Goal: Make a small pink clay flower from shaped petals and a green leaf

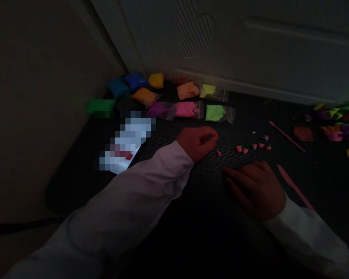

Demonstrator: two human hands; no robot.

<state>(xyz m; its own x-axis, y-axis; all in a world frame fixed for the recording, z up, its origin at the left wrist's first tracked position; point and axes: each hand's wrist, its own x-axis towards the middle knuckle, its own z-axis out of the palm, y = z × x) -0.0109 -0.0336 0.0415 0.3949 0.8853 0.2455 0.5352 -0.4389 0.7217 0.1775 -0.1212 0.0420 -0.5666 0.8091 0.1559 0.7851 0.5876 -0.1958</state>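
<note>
My left hand hovers low over the dark table, thumb and forefinger closed in a pinch; whatever may sit between the tips is too small and dim to make out. Just below those fingertips lies a small pink clay piece. My right hand rests on the tabletop with its fingers stretched out toward the left, holding nothing visible. Beyond it is a loose group of several tiny pink clay pieces with green tops. A little yellow-green clay bit lies behind them.
Bagged clay, including pink and light green, lines the back. A lit phone lies left. To the right are a thin pink stick tool, a pink clay knife, a reddish lump and colourful clay figures.
</note>
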